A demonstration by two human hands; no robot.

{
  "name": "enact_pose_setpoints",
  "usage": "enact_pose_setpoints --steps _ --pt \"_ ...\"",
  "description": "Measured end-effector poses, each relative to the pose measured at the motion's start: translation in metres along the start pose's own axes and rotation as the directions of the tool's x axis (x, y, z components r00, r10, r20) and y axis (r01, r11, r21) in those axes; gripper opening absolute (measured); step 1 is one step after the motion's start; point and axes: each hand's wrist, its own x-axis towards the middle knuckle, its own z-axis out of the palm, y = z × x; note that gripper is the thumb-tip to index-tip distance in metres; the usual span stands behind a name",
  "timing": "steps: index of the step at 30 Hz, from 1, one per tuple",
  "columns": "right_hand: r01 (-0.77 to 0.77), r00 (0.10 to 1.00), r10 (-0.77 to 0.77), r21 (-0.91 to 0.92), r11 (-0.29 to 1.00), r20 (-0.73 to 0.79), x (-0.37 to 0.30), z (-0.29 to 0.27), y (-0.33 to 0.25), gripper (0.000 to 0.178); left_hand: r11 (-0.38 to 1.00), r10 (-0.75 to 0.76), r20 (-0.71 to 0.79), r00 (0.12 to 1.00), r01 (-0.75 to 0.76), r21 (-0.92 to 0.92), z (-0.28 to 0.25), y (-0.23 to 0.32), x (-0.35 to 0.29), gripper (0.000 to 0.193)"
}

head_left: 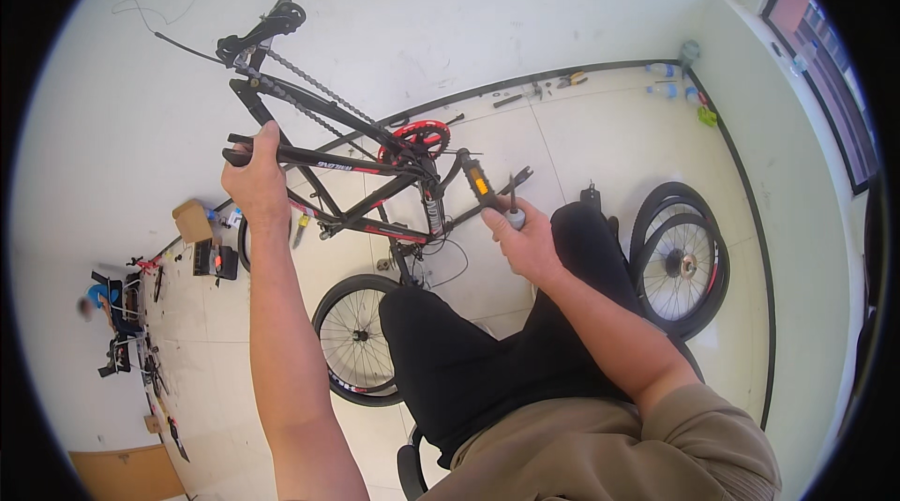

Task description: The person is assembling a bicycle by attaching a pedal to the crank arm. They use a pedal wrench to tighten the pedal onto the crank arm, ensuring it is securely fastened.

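A black bicycle frame (347, 164) with red lettering is held upside down in front of me, its chain (314, 84) and rear derailleur (272, 28) pointing up toward the wall. My left hand (255, 180) grips a frame stay near the rear end. My right hand (525, 239) is closed on the pale handle of a thin tool (514, 206), right beside the black pedal with an orange reflector (478, 184). The red chainring (417, 137) sits at the crank. The front wheel (354, 337) shows below, partly behind my black-trousered knee.
Two loose wheels (680, 262) lie stacked on the tiled floor at right. Tools (539, 89) and plastic bottles (667, 79) line the far wall. A cardboard box (192, 220), gear and another person (94, 299) are at left. A window (825, 70) is at right.
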Motion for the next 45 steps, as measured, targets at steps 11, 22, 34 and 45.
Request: enact_pose_setpoints --steps 11,22,34,45 --pt "-0.374 0.927 0.282 0.636 0.674 0.247 -0.008 0.004 -0.009 0.035 0.996 0.093 -0.017 0.995 -0.094 -0.012 0.003 -0.009 0.006 0.023" --pt "0.484 0.784 -0.620 -0.630 0.607 0.005 -0.005 0.003 -0.001 0.056 0.997 0.060 -0.017 0.998 -0.059 0.045 -0.002 -0.005 0.005 0.033" --pt "0.052 0.997 -0.056 -0.078 0.996 -0.054 -0.004 0.008 0.004 0.041 0.999 0.036 -0.008 0.999 -0.035 0.024 0.002 -0.002 0.003 0.035" --pt "0.057 0.985 -0.063 -0.039 0.998 -0.163 -0.002 0.017 -0.006 0.036 0.999 0.028 -0.003 1.000 -0.027 0.033 0.000 -0.003 0.004 0.036"
